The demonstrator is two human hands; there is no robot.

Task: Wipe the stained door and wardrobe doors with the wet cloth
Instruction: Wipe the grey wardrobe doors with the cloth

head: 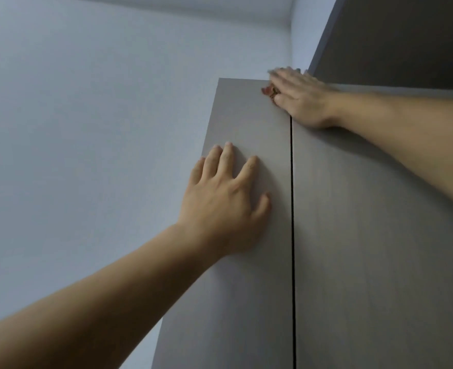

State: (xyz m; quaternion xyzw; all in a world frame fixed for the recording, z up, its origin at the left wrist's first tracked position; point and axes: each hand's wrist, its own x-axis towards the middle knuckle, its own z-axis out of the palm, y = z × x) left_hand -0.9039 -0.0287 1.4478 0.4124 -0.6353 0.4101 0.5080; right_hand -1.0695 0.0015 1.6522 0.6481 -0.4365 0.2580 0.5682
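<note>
Head view, looking up: the left hand lies flat, fingers spread, on the left wardrobe door, bracing it and holding nothing. Past the dark gap between the doors, the blurred right hand presses a reddish cloth flat against the top corner, with only a scrap showing. A good wipe likely needs firm palm pressure along the top edge, then overlapping strokes downward. Pale wall lies beyond.

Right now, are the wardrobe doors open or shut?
Shut: left door and right door lie flush, one thin dark gap between them.
</note>
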